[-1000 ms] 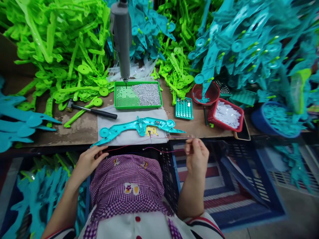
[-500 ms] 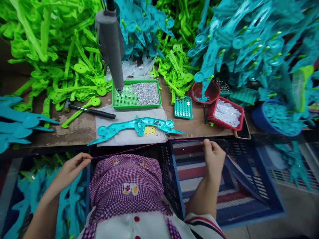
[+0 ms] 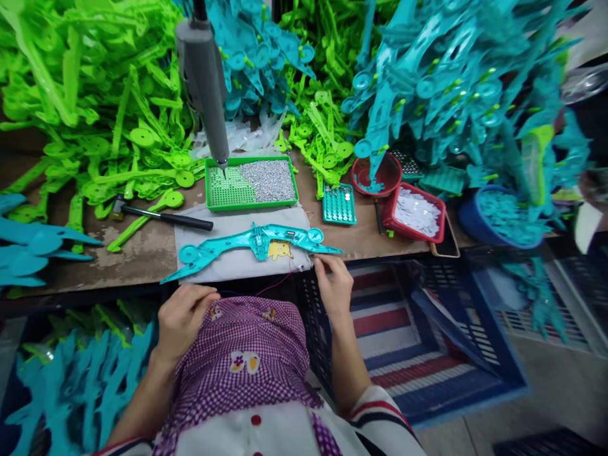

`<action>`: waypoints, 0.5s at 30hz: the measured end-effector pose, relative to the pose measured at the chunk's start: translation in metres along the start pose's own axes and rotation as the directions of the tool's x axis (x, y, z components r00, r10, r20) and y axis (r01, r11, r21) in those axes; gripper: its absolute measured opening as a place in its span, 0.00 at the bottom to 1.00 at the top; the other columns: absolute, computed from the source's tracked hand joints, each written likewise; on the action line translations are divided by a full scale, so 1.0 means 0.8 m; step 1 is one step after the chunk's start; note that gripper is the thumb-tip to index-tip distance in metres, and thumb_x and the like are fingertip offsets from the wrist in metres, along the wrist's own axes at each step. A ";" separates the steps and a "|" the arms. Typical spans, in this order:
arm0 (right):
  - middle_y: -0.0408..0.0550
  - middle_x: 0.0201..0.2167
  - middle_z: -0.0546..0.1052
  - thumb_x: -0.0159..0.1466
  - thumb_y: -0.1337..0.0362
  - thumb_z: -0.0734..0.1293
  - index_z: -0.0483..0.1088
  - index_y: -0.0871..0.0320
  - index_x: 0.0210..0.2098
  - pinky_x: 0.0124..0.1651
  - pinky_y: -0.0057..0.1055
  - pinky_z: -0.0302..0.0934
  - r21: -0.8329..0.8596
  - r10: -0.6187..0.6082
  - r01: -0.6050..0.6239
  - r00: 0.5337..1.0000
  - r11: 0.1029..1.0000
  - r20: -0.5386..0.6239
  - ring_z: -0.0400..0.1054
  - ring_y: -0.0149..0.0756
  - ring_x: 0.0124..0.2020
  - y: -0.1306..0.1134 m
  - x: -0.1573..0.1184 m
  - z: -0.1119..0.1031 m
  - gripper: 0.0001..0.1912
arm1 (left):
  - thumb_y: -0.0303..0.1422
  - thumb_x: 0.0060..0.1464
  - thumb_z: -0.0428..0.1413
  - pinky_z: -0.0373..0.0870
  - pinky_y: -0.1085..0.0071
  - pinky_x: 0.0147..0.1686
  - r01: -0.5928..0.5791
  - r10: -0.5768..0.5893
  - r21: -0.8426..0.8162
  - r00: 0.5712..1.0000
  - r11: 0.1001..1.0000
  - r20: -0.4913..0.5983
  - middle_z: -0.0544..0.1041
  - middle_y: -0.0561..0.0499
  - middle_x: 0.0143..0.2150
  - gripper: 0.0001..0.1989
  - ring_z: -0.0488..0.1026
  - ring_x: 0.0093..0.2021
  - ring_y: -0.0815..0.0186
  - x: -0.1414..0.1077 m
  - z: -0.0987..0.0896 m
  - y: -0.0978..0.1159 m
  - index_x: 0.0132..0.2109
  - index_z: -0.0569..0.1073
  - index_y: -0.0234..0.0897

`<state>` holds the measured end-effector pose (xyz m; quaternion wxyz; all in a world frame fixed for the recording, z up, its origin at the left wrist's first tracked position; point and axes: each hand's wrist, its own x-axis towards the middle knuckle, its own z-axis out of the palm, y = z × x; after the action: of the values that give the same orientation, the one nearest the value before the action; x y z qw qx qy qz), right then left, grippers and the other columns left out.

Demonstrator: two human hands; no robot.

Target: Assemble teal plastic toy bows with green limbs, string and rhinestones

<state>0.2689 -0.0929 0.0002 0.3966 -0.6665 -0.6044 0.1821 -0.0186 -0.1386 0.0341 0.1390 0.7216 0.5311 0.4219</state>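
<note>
Thin wire (image 3: 274,287), red and dark blue, hanging slack between both hands, from the front edge of the cloth (image 3: 237,269) down toward the checked apron (image 3: 247,329). Likely almost weightless, limp and easily snapped by a hard tug; best taken near a free end, between thumb and forefinger. At the left hand (image 3: 183,320), a narrow grip, fingertips pinched on the blue strand. At the right hand (image 3: 336,285), thumb and fingers close together beside the right tip of the teal shell (image 3: 259,242); possibly on wire too, but too fine to tell from here.

Just behind, lying flat on the cloth (yellow cartoon print peeping out beneath), that bow-shaped shell. Probably light, stiff and a little slippery; better lifted by the broad middle than by the slender ends.

Farther back on the surface (image 3: 142,259), a green tray (image 3: 251,205), with small silvery pieces heaped in the right half and the perforated floor showing on the left, under a grey power driver (image 3: 202,88). Rightward, a small teal tray (image 3: 339,220) with shiny discs, a red bowl (image 3: 398,174) with a few teal bits, a red basket (image 3: 411,231) full of white pieces, and a blue bowl (image 3: 470,218) heaped with teal parts. Lower right, a blue crate (image 3: 515,383) with striped sheeting inside.
</note>
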 end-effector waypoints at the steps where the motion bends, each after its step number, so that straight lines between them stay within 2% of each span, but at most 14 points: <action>1: 0.50 0.34 0.79 0.64 0.55 0.64 0.76 0.56 0.39 0.39 0.34 0.68 0.001 0.041 -0.041 0.999 0.999 0.015 0.72 0.36 0.33 0.007 -0.007 0.004 0.13 | 0.30 0.59 0.59 0.73 0.75 0.35 0.049 -0.050 -0.019 0.999 0.999 -0.005 0.80 0.52 0.30 0.04 0.76 0.31 0.69 -0.004 -0.002 -0.003 0.35 0.77 0.37; 3: 0.49 0.34 0.78 0.63 0.54 0.66 0.75 0.57 0.40 0.36 0.32 0.68 0.020 0.112 -0.113 0.992 0.993 0.056 0.71 0.34 0.30 0.018 -0.023 0.010 0.14 | 0.31 0.59 0.59 0.73 0.76 0.34 0.153 -0.152 -0.078 0.988 0.985 0.022 0.80 0.53 0.30 0.05 0.77 0.31 0.69 -0.012 -0.001 -0.005 0.34 0.77 0.37; 5: 0.50 0.33 0.78 0.62 0.54 0.66 0.75 0.57 0.40 0.37 0.32 0.68 0.057 0.169 -0.174 0.983 0.983 0.074 0.71 0.34 0.30 0.020 -0.034 0.018 0.14 | 0.33 0.59 0.59 0.73 0.75 0.34 0.248 -0.233 -0.147 0.966 0.958 0.112 0.81 0.52 0.32 0.05 0.77 0.31 0.69 -0.015 0.012 0.001 0.35 0.78 0.38; 7: 0.50 0.32 0.79 0.61 0.54 0.67 0.75 0.58 0.38 0.37 0.32 0.68 0.130 0.229 -0.239 0.969 0.962 0.091 0.72 0.34 0.31 0.017 -0.037 0.026 0.14 | 0.35 0.58 0.59 0.74 0.73 0.35 0.322 -0.267 -0.230 0.933 0.918 0.241 0.82 0.50 0.35 0.07 0.77 0.32 0.67 -0.009 0.041 0.012 0.40 0.80 0.39; 9: 0.49 0.31 0.80 0.60 0.54 0.68 0.74 0.58 0.38 0.37 0.32 0.69 0.207 0.274 -0.291 0.956 0.934 0.108 0.73 0.35 0.32 0.011 -0.033 0.029 0.14 | 0.38 0.57 0.60 0.75 0.71 0.35 0.410 -0.281 -0.339 0.885 0.847 0.370 0.82 0.49 0.36 0.11 0.77 0.32 0.66 0.007 0.082 0.022 0.44 0.80 0.39; 10: 0.49 0.31 0.80 0.59 0.55 0.68 0.74 0.58 0.38 0.38 0.32 0.69 0.229 0.277 -0.296 0.954 0.927 0.111 0.74 0.35 0.32 0.008 -0.031 0.029 0.14 | 0.40 0.56 0.60 0.74 0.71 0.32 0.480 -0.312 -0.389 0.852 0.786 0.419 0.82 0.49 0.33 0.13 0.76 0.29 0.67 0.016 0.104 0.026 0.45 0.80 0.38; 12: 0.49 0.33 0.81 0.60 0.57 0.68 0.75 0.57 0.38 0.41 0.33 0.70 0.237 0.230 -0.250 0.967 0.939 0.109 0.75 0.35 0.33 0.002 -0.028 0.025 0.12 | 0.43 0.55 0.59 0.72 0.73 0.25 0.643 -0.377 -0.474 0.752 0.602 0.541 0.80 0.50 0.28 0.17 0.73 0.24 0.69 0.037 0.145 0.029 0.44 0.80 0.35; 15: 0.50 0.38 0.82 0.62 0.59 0.66 0.77 0.56 0.39 0.44 0.34 0.70 0.217 0.130 -0.151 0.985 0.964 0.110 0.76 0.36 0.37 -0.006 -0.026 0.019 0.10 | 0.44 0.48 0.63 0.70 0.74 0.23 0.777 -0.409 -0.512 0.628 0.366 0.662 0.77 0.51 0.24 0.19 0.71 0.22 0.70 0.060 0.182 0.028 0.39 0.80 0.32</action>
<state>0.2503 -0.1083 -0.0106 0.4264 -0.6492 -0.5491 0.3084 0.1099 -0.0690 -0.0178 0.6887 0.4108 0.4831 0.3516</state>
